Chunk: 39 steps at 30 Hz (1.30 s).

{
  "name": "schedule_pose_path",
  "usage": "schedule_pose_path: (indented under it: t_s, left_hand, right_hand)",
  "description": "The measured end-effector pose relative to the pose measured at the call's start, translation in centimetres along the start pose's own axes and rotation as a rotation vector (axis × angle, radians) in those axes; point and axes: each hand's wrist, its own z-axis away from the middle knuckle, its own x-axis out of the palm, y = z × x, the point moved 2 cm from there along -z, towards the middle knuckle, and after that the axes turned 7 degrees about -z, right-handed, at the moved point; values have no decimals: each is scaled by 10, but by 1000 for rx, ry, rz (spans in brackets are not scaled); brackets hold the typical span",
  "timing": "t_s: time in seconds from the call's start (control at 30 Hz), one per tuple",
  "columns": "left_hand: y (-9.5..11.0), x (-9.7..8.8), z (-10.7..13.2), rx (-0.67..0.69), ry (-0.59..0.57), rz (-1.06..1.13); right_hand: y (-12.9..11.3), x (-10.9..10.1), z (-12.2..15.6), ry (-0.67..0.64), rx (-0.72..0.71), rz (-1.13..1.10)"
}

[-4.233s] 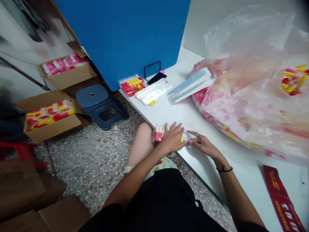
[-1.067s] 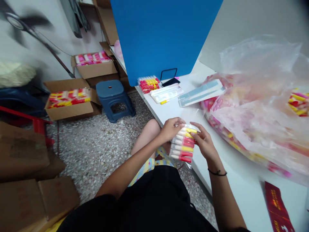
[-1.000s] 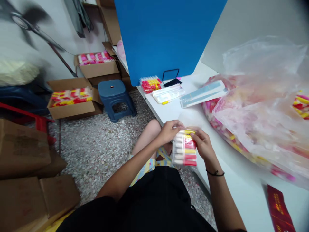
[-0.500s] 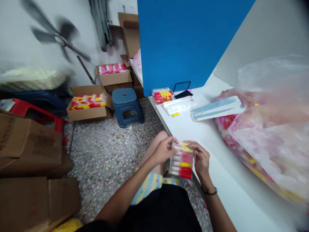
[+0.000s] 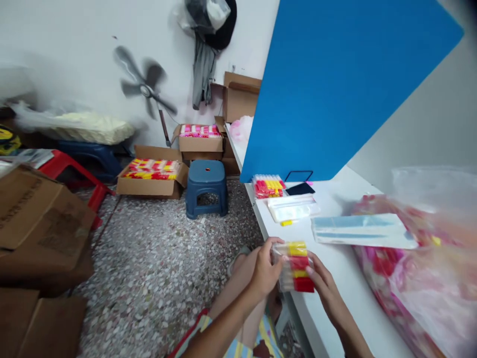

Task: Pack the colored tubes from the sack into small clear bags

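- Holding a clear plastic pack of capped tubes [image 5: 294, 266] between the left hand [image 5: 265, 273] and the right hand [image 5: 326, 291], in the air just beside the edge of a white table [image 5: 335, 263]
- The left hand grasps the pack at its left side, with the fingers bent around the edge; the grip is closed but it is not a tight fist
- The right hand is grasping the opposite side, its fingers spread a little and pressing on the plastic
- The pack shows four colour bands, yellow, red, yellow, red, from top to bottom; the fingers hide part of it, so I cannot count the tubes exactly
- On the table lie one small pack of red and yellow tubes [image 5: 268, 186], one clear packet [image 5: 292, 209], one small yellow piece [image 5: 286, 223], one pale blue and white sheet packet [image 5: 363, 231] and one black phone [image 5: 300, 189]
- One big clear plastic bag [image 5: 410, 268] with pink contents sits at the right of the table, near the right hand
- On the floor stand one blue stool [image 5: 206, 189] and one red stool [image 5: 70, 171]
- Two open cardboard boxes [image 5: 152, 186] [image 5: 200, 144] with packs inside stand by the wall
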Motion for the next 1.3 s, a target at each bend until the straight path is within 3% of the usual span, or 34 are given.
schedule_pose_path:
  t_s: [0.1, 0.17, 0.3, 0.4, 0.47, 0.53, 0.67, 0.83, 0.9, 0.93, 1.0, 1.13, 1.2, 1.3]
  left_hand:
    - [-13, -3, -10, -6, 122, 71]
    - [-27, -5, -13, -65, 231, 101]
    - [-51, -4, -7, -145, 303, -18]
    - [-56, -2, -2, -151, 261, -75]
    - [-55, -3, -1, -159, 262, -97]
    - [-54, -6, -2, -168, 281, -113]
    - [-54, -7, -3, -157, 264, -137]
    - [-51, 0, 2, -155, 203, -238]
    - [-49, 2, 3, -151, 192, -254]
    - [-48, 2, 4, -142, 194, -252]
    - [-50, 0, 5, -123, 213, -233]
    - [-58, -3, 5, -82, 284, -181]
    - [-63, -3, 5, -52, 296, -183]
    - [-66, -1, 6, -33, 285, -199]
  right_hand:
    - [-6, 9, -37, -33, -62, 258]
    - [-16, 14, -71, -51, -179, 421]
    - [-53, 27, -158, 175, -637, 674]
    - [-62, 47, -223, 117, -941, 838]
    - [-49, 59, -255, 12, -941, 978]
    - [-27, 65, -272, -72, -854, 1020]
    - [3, 62, -275, -84, -770, 973]
    - [-5, 70, -266, -223, -733, 933]
    - [-10, 77, -262, -220, -744, 936]
    - [-13, 78, -259, -167, -757, 921]
    - [-15, 72, -253, 69, -781, 822]
    - [-3, 32, -235, 622, -676, 595]
    - [11, 8, -228, 724, -489, 671]
    - [31, -21, -223, 665, -133, 934]
